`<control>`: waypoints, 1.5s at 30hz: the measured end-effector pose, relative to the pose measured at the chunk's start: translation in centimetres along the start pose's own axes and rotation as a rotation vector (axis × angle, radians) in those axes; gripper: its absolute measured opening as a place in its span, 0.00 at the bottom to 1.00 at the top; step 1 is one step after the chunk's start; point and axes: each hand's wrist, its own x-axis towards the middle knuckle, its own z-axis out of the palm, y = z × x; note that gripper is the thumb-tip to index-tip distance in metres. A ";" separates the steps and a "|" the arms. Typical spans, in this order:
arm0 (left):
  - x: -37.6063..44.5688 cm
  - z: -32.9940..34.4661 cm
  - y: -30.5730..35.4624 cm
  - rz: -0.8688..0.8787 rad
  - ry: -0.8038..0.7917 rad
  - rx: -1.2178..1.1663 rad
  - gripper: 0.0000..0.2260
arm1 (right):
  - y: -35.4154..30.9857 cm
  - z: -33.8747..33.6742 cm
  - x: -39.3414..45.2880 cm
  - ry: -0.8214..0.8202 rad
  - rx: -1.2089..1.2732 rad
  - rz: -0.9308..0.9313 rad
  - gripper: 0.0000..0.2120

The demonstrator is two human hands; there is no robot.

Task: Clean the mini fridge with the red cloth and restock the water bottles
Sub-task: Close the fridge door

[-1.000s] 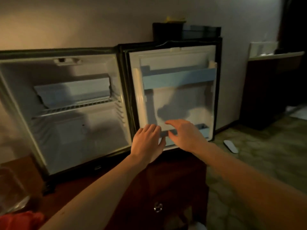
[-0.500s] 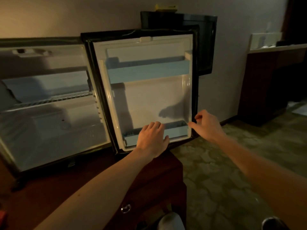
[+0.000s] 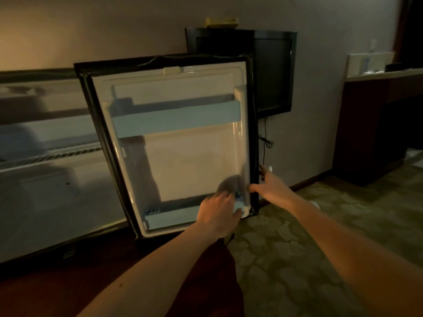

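The mini fridge (image 3: 45,191) stands open on the left, its white interior bare apart from a wire shelf (image 3: 50,154). Its door (image 3: 183,156) faces me, with an upper door shelf (image 3: 176,121) and a lower door shelf (image 3: 171,217), both bare. My left hand (image 3: 219,213) is at the lower shelf's right end, fingers curled over its rail and thumb in front. My right hand (image 3: 272,191) holds the door's outer edge, thumb on the seal and fingers behind it. No red cloth or water bottles are in view.
The fridge sits on a dark wooden cabinet (image 3: 114,271). Behind the door, a black screen (image 3: 272,72) hangs on the wall with a yellow object (image 3: 222,21) on top and a cable (image 3: 265,143) below. A dark desk (image 3: 377,124) stands at the right; patterned carpet (image 3: 320,236) covers the floor.
My right hand left the door's inner face and took its outer edge. My left hand slid right along the lower shelf. The door has swung round toward me, and the view shifted right.
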 end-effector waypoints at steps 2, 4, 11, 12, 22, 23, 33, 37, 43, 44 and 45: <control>0.1 0.6 0.4 0.006 0.003 -0.035 0.19 | 0.1 0.2 0.4 -0.017 0.016 -0.005 0.33; 0.0 1.0 0.5 0.008 0.028 -0.057 0.20 | 0.3 0.3 0.6 -0.011 0.027 -0.015 0.33; -2.3 0.4 0.9 -0.020 0.043 -0.083 0.17 | 0.9 -0.5 -1.0 -0.020 0.037 -0.080 0.32; -2.8 0.1 0.9 -0.024 0.047 -0.074 0.16 | 1.0 -0.6 -1.3 -0.008 0.030 -0.085 0.30; -10.1 -2.6 0.9 -0.026 0.076 -0.054 0.22 | 0.6 -1.0 -8.3 0.116 -0.113 -0.406 0.06; -10.9 -2.9 0.7 -0.035 0.080 -0.038 0.25 | 0.4 -1.0 -9.1 0.123 -0.167 -0.435 0.08; -21.2 -7.9 -6.2 0.043 0.112 -0.019 0.34 | -5.4 2.9 -15.5 0.136 -0.469 -0.988 0.22; -27.3 -9.5 -10.1 -0.048 0.135 0.039 0.32 | -9.3 7.8 -16.5 0.084 -0.394 -1.163 0.17; -35.2 -11.5 -16.7 -0.277 0.196 0.073 0.23 | -14.5 16.3 -18.5 -0.003 -0.384 -1.309 0.24; -36.4 -11.8 -17.7 -0.313 0.203 0.084 0.21 | -15.1 17.8 -18.7 -0.013 -0.397 -1.306 0.26; -37.5 -12.1 -18.7 -0.347 0.212 0.103 0.20 | -15.6 19.3 -18.7 -0.013 -0.410 -1.306 0.26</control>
